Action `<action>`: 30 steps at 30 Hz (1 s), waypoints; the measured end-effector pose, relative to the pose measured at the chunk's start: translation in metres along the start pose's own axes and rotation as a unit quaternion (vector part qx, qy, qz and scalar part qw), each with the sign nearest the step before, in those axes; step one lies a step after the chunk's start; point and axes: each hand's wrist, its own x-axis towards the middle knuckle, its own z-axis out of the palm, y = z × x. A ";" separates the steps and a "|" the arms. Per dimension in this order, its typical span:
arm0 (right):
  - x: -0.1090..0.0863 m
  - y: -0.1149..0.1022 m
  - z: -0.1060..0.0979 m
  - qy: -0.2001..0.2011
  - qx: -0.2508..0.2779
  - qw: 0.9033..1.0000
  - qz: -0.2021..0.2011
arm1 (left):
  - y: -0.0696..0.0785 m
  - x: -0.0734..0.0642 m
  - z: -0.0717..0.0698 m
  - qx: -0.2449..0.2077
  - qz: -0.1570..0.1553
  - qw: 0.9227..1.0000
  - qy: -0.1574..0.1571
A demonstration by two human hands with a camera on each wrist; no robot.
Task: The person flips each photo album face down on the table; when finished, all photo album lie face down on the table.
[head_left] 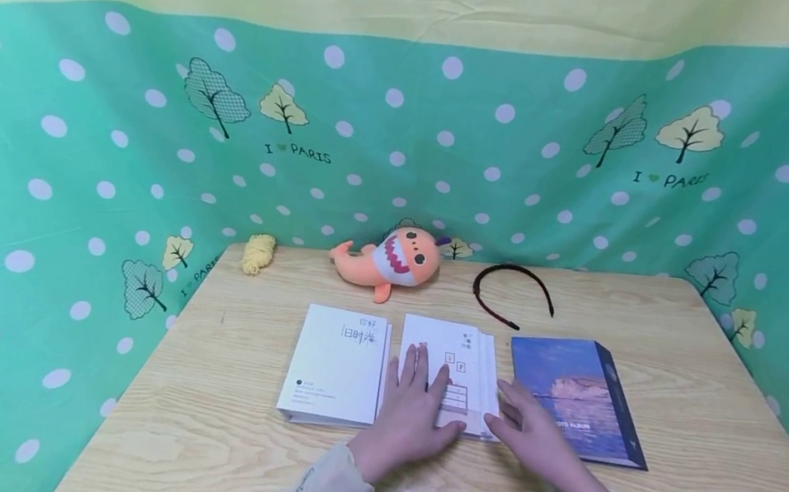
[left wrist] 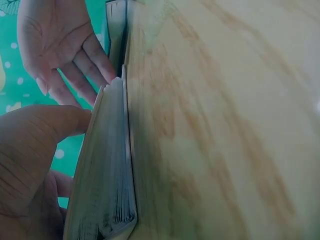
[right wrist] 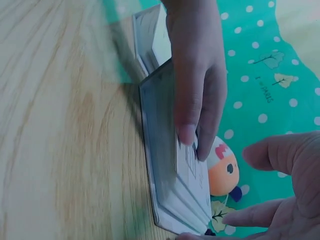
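A white photo album (head_left: 435,334) lies face up in the middle of the table, its page edges fanned slightly along the right side. My left hand (head_left: 410,418) rests flat on its cover, fingers spread and pointing away from me. At the album's right edge is my right hand (head_left: 535,439), its fingers loosely bent with the thumb apart. The right wrist view shows that right hand (right wrist: 287,192) with nothing between thumb and fingers. In the left wrist view, the album's thick stack of pages (left wrist: 112,165) faces the camera, with the left thumb (left wrist: 75,120) at the cover's edge.
Another white album (head_left: 336,360) lies to the left and a blue photo album (head_left: 551,373) to the right. Behind them are an orange shark plush (head_left: 361,269), a dark headband (head_left: 477,285) and a bundle of yellow yarn (head_left: 258,253). A green dotted curtain (head_left: 350,130) surrounds the table.
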 end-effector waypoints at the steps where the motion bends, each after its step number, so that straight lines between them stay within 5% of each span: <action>1: 0.000 -0.001 0.000 -0.002 0.003 1.000 0.001 | 0.000 0.000 0.000 -0.001 -0.001 1.000 -0.002; 16: 0.000 -0.006 0.002 -0.012 0.026 0.999 0.036 | 0.000 -0.001 0.005 0.010 -0.006 1.000 -0.006; 23: 0.000 -0.008 -0.001 -0.013 0.096 0.993 0.072 | -0.001 -0.003 0.007 -0.005 -0.002 1.000 -0.003; 30: 0.001 -0.010 -0.004 -0.014 0.196 0.976 0.095 | -0.003 -0.003 0.004 -0.025 -0.005 0.999 -0.021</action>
